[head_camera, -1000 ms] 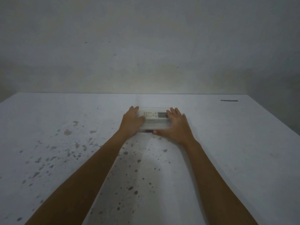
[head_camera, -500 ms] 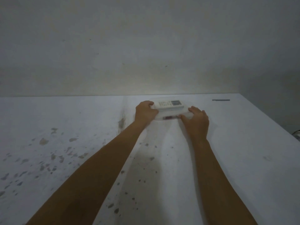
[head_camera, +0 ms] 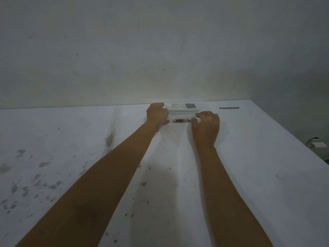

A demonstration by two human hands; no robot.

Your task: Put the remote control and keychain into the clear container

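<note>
The clear container (head_camera: 183,116) sits on the white table (head_camera: 258,157) at its far edge, close to the wall. Inside it lies the white remote control (head_camera: 181,106), buttons and small display facing up. A dark red object, apparently the keychain (head_camera: 180,120), shows through the container's near side. My left hand (head_camera: 157,114) is curled around the container's left end. My right hand (head_camera: 206,123) grips its near right corner, thumb beside the keychain. The container's walls are faint and hard to trace.
A short dark strip (head_camera: 229,108) lies on the table right of the container. The wall (head_camera: 160,50) rises just behind. The table's right edge runs diagonally, with a white object and cable (head_camera: 317,144) beyond it. Dark stains (head_camera: 35,184) cover the table's left part.
Both hands have moved the container away from me, up to the wall. The hands went from lying flat on its top to gripping its ends.
</note>
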